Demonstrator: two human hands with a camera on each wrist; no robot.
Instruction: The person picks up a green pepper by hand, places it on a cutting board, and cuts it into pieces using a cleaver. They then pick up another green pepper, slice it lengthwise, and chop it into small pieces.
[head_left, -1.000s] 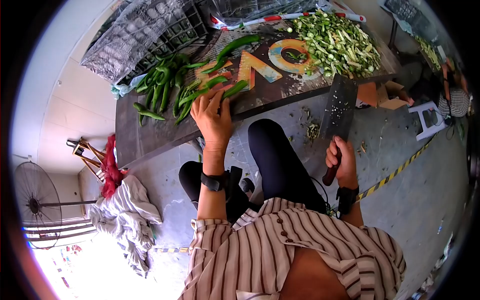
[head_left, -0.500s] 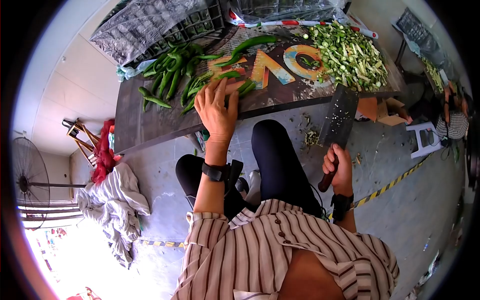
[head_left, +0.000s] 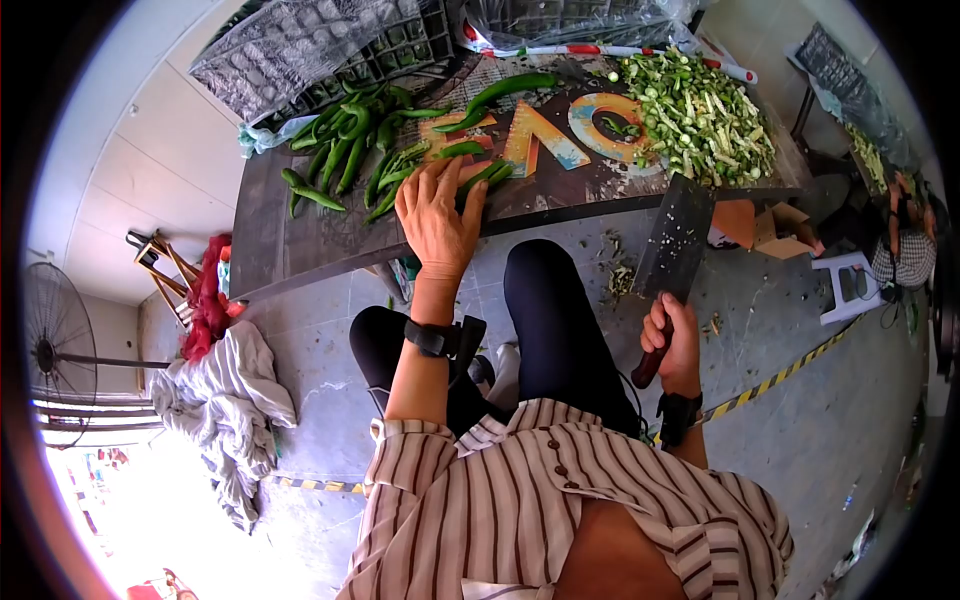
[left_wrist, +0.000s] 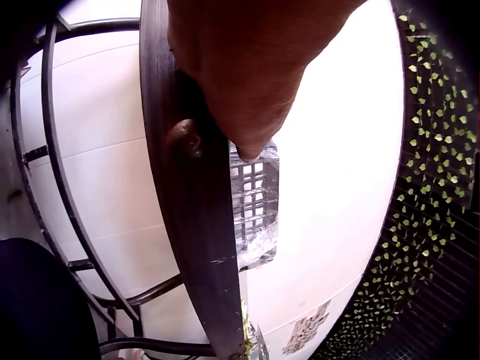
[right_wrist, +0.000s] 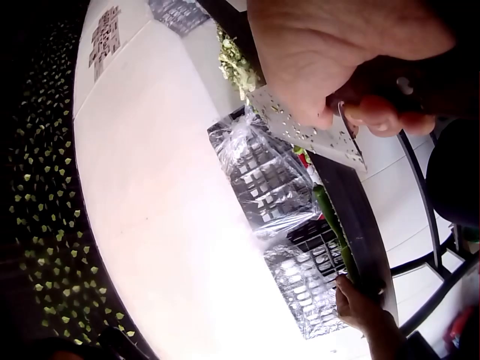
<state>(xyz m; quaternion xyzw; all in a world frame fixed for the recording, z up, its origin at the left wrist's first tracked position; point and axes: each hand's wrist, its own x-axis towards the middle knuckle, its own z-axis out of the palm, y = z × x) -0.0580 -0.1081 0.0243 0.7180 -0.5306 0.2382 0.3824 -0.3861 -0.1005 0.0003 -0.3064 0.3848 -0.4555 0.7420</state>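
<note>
My left hand (head_left: 440, 220) lies over a small bunch of long green peppers (head_left: 390, 175) at the table's near edge. Its fingers stretch forward across them, the thumb apart beside a pepper (head_left: 488, 178). My right hand (head_left: 678, 345) grips the dark handle of a cleaver (head_left: 675, 235). The broad blade points up and away just off the table's front edge, flecked with pale bits, also plain on the blade (right_wrist: 300, 131) in the right wrist view. In the left wrist view the left hand (left_wrist: 240, 67) is dark, its fingertips hidden behind the table edge.
A larger heap of whole peppers (head_left: 350, 135) and one long pepper (head_left: 510, 90) lie on the dark table (head_left: 290, 235). Chopped peppers (head_left: 705, 120) are piled at the right end. Plastic-wrapped crates (head_left: 320, 50) stand behind. A white stool (head_left: 848, 285) is on the floor to the right.
My left fingers, more bent over the peppers earlier, now lie straighter. The right hand keeps its grip on the cleaver, held in much the same place. The head view has shifted slightly.
</note>
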